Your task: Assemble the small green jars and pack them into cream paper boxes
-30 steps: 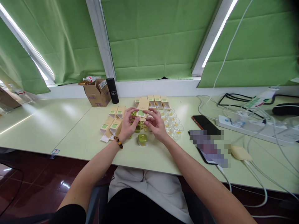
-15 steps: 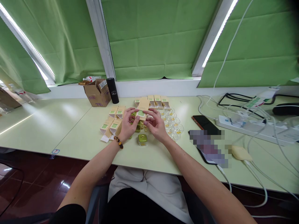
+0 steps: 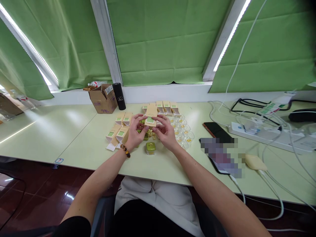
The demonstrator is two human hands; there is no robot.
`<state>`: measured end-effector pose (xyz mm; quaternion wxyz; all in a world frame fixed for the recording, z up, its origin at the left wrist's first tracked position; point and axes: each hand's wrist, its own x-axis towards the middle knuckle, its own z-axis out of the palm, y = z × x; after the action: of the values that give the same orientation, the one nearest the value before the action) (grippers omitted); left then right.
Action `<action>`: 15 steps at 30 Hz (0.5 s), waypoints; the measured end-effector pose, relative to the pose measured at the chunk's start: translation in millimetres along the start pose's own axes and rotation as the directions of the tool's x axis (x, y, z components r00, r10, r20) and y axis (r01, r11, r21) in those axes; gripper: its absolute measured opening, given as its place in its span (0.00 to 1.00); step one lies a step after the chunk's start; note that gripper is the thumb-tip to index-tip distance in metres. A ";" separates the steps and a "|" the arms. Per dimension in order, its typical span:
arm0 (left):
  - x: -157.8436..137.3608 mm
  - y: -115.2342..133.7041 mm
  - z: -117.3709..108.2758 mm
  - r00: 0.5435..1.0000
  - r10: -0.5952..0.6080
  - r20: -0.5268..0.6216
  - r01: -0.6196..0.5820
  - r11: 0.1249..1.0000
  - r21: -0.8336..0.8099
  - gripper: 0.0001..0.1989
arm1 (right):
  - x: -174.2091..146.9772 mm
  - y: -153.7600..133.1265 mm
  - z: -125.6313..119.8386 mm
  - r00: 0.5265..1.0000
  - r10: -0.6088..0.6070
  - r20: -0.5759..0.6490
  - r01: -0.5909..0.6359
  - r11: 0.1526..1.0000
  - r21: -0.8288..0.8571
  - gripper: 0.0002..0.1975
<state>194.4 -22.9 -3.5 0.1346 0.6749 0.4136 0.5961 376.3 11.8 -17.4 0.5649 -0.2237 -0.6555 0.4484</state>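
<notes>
Between my hands is a small tan cardboard box (image 3: 151, 113) with a green window, held above the table. My left hand (image 3: 135, 131) pinches its left side, and my right hand (image 3: 166, 131) grips its right side. Below them on the table sits a small clear container with a green lid (image 3: 150, 148). More green lids (image 3: 146, 135), partly hidden by my hands, lie behind it. Several clear containers with yellow bits inside (image 3: 184, 130) stand to the right of my right hand. Tan boxes with open flaps (image 3: 121, 133) are grouped left of my left hand.
Another row of tan boxes (image 3: 167, 107) stands at the back. A brown carton (image 3: 103, 100) and a black cylinder (image 3: 119, 96) are by the wall. On the right lie a dark phone (image 3: 217, 131), a second blurred-out phone (image 3: 219, 156), a power strip (image 3: 266, 136) and tangled cables.
The box between my hands has turned slightly more upright and shifted a little to the right, its green window now facing me more squarely. Both hands keep their hold.
</notes>
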 end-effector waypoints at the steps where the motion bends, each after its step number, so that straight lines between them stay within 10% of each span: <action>1: 0.0 -1.1 0.7 1.000 0.000 -0.004 0.000 1.000 0.000 0.21 | 0.2 -0.2 0.4 1.000 0.005 -0.005 -0.005 1.000 -0.015 0.26; 15: -2.4 -10.6 3.2 0.996 0.088 -0.010 -0.086 0.989 0.123 0.19 | 0.9 5.3 1.0 1.000 0.004 0.018 -0.002 0.996 -0.088 0.27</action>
<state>193.2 -17.0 -13.1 0.0635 0.6946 0.4207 0.5800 374.1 14.8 -21.4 0.5477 -0.2453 -0.6795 0.4221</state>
